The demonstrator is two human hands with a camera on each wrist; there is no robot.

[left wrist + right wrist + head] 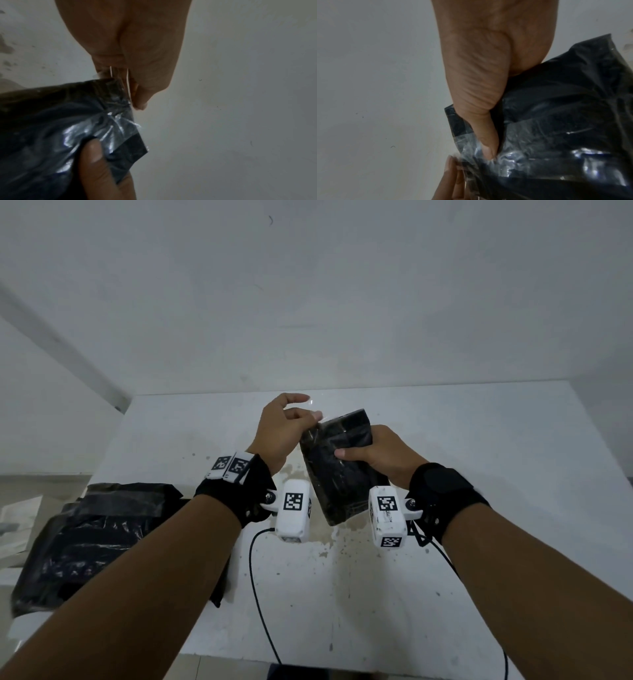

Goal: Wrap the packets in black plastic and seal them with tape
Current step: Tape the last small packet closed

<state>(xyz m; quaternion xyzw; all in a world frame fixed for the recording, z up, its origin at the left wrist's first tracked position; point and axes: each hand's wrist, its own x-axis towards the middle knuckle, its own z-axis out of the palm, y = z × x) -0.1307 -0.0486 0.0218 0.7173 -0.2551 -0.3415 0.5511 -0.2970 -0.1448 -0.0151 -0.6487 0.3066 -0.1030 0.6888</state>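
A packet wrapped in black plastic (pixel 337 470) is held tilted above the white table (pixel 479 460). My right hand (pixel 380 455) grips its far end, with the thumb (pixel 486 140) pressed on clear tape over the fold. My left hand (pixel 284 426) pinches a strip of clear tape (pixel 120 83) at the packet's upper left corner. Shiny wrinkled tape (pixel 106 129) runs across the black wrap (pixel 565 108). The packet's underside is hidden.
A pile of black plastic sheets (pixel 96 539) lies on the table's left edge under my left forearm. Black cables (pixel 257 587) hang from the wrist cameras over the stained tabletop. A white wall (pixel 308 302) stands behind the table.
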